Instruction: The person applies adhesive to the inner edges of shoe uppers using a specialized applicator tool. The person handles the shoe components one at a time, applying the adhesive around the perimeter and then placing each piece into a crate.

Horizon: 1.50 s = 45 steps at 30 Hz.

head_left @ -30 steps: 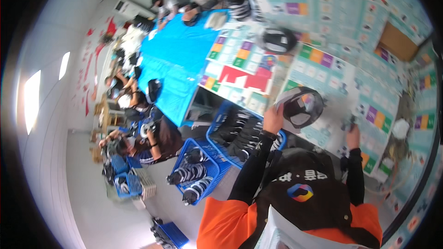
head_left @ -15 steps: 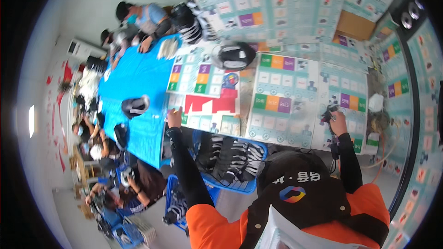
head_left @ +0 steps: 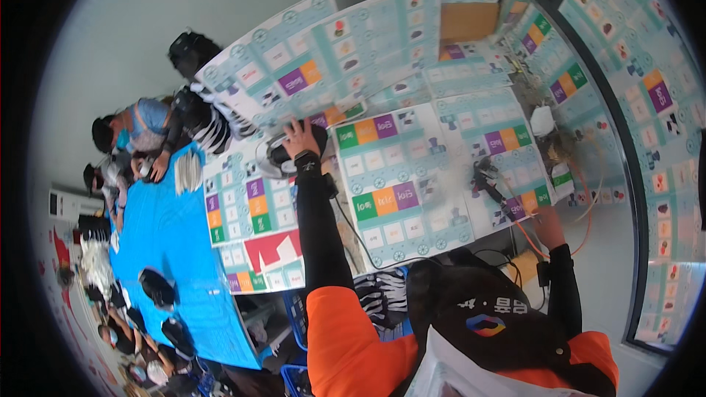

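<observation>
My left hand [head_left: 300, 140] reaches to the back of the table, fingers spread over a black and grey cap [head_left: 315, 140]. The fingers touch its top, and part of the cap is hidden under them. A dark hand tool [head_left: 488, 180] lies on the printed sheets at the right; its exact kind is unclear. My right hand [head_left: 548, 225] is at the front right edge, just beyond the tool's near end and close to an orange hose [head_left: 531, 240]. Its fingers are blurred.
Printed boards [head_left: 323, 51] stand along the back. Stacked caps [head_left: 209, 121] are behind the table's left part. Leftward, a blue-covered table [head_left: 147, 213] bears loose caps, with co-workers around it. Below the front edge, a crate holds striped caps [head_left: 382, 298]. A black cable crosses the front.
My left hand has gone from the table's front edge back onto the cap. My right hand has moved off the dark tool toward the front edge. The view has turned right.
</observation>
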Available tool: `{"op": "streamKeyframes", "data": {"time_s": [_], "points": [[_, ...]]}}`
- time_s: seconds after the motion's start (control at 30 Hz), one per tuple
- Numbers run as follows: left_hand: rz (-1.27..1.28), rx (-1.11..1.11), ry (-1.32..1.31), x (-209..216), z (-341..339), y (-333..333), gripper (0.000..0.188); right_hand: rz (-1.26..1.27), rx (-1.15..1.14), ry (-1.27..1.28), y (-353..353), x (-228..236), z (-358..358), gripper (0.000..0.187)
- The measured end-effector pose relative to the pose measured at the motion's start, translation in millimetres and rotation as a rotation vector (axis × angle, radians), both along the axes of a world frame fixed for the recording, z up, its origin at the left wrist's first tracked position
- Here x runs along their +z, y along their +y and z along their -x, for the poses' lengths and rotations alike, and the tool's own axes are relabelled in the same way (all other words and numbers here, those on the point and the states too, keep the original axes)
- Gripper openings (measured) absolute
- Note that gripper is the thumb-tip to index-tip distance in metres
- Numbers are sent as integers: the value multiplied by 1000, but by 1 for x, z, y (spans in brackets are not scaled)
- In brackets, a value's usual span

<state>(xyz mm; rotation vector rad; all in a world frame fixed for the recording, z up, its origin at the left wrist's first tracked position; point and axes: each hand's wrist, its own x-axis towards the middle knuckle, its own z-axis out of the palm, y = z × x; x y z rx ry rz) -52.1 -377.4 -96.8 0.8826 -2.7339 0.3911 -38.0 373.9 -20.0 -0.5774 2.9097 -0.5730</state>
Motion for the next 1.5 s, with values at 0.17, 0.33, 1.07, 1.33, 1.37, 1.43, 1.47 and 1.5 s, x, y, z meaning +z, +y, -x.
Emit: {"op": "streamKeyframes", "data": {"time_s": [0.17,0.33,1.07,1.33,1.37,1.43,1.47,1.5], "points": [[70,-18,-82,-17,-7,-18,24,42,-123,-23,29,2,-30,17],[72,-78,-87,50,-54,9,49,127,53,28,-3,2,-12,15],[-997,62,384,24,-222,379,41,526,612,-546,-242,-57,10,17],[-908,98,513,22,-201,386,27,518,450,-548,-232,-85,15,14],[-921,112,554,20,-200,387,26,526,447,-551,-235,-79,14,14],[-922,141,557,16,-202,386,24,408,431,-569,-243,-69,12,15],[-992,188,595,13,-202,386,22,415,421,-567,-245,-69,13,15],[-1051,243,636,6,-209,385,21,461,499,-570,-250,-66,11,15]]}}
